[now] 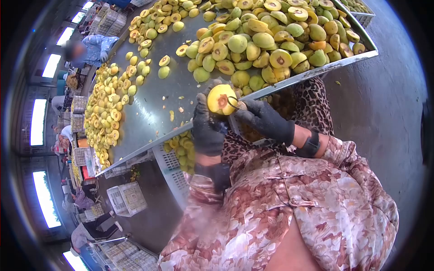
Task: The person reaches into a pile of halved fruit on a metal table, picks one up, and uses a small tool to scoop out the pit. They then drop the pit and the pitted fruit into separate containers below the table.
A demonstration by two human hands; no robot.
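Observation:
Both my hands wear black gloves, just past the near rim of a grey metal table [149, 113]. My left hand [207, 128] grips a halved yellow peach [220, 98], cut face toward me with its reddish pit hollow showing. My right hand [264, 121] holds a small black loop-shaped pitting tool [233, 104] with its loop against the cut face of the peach. A large pile of green-yellow halved peaches [266, 40] lies on the table just beyond my hands.
More peach halves are spread along the table's far side [106, 113]. Under the rim hangs a plastic crate [174, 158] with peach halves in it. Another person in blue [92, 47] works at the far side. White crates [126, 198] stand on the floor.

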